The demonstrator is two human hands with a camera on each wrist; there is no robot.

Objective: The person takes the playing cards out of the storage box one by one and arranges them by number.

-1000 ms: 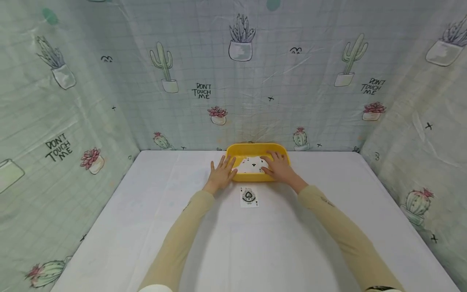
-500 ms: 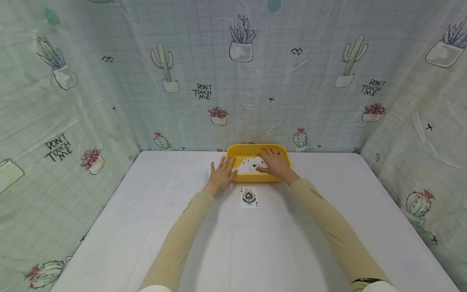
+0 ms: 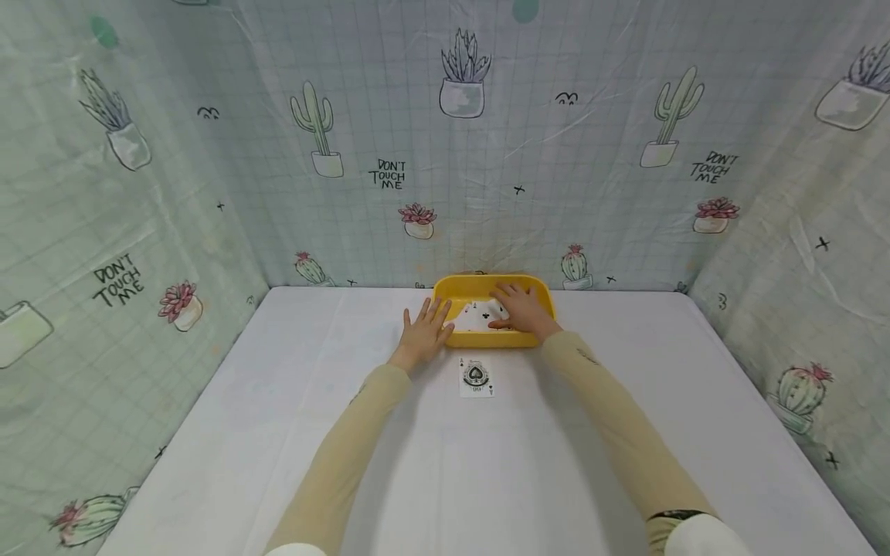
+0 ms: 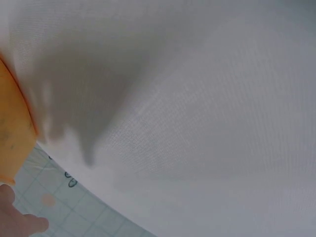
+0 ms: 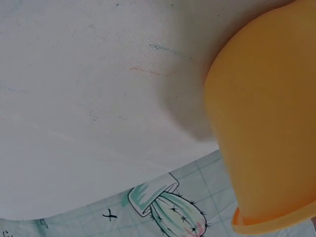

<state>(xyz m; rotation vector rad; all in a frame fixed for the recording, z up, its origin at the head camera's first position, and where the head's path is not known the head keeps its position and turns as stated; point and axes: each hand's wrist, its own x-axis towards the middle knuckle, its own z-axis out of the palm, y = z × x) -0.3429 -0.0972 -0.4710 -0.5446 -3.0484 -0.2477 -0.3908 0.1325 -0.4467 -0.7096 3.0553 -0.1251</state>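
Observation:
A yellow plastic tray (image 3: 487,340) stands at the table's far edge with several white playing cards (image 3: 474,315) spread inside; one shows a club in its middle. My left hand (image 3: 419,340) lies at the tray's left rim, fingers straight and spread. Over the right part of the tray reaches my right hand (image 3: 526,312), its thumb and fingers apart above the cards and hiding some of them. In front of the tray an ace of spades (image 3: 476,378) lies face up. Only fingertips (image 4: 17,217) of the left hand show in the left wrist view.
A white cloth covers the table (image 3: 445,463). Behind it and at both sides hangs a cactus-print curtain (image 3: 487,170), right behind the tray. The tray's outer wall (image 5: 266,113) fills the right side of the right wrist view.
My right hand has shifted slightly left and farther over the cards, and its forearm has swung inward. My left hand, the tray and the ace of spades stay in place.

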